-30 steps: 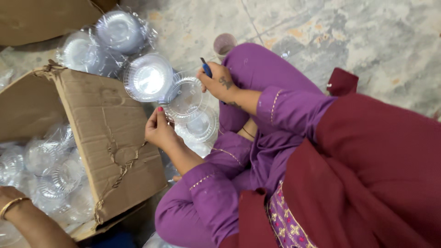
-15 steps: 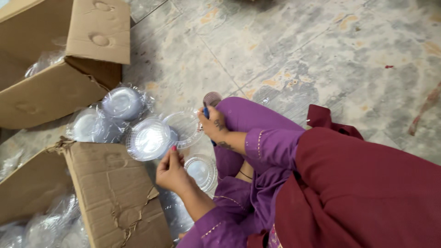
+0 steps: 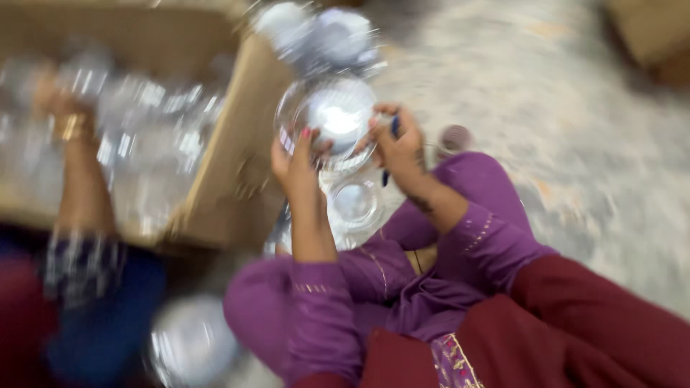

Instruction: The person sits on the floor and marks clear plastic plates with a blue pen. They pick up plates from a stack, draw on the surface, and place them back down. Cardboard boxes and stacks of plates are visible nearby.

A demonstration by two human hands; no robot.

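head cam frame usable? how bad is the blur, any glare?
Head view: heavy motion blur across the whole frame, worst at the left, where the box and another person's arm smear. The left hand and right hand on the clear lid are soft but readable. Bright glare on the lid washes out its centre. Even lighting, no hard shadows.

The round lid (image 3: 336,118) between the two hands looks like thin clear plastic, glossy, with bright glare across its dome. More glossy clear plastic pieces (image 3: 356,201) lie near it, and a wrapped stack (image 3: 320,36) farther off shines the same way. The open box (image 3: 226,154) on the left is matt brown cardboard with a rough edge. The sleeves (image 3: 323,316) are soft purple cloth with a faint sheen. The floor (image 3: 546,93) looks like mottled stone, dull and smooth; blur hides finer texture.
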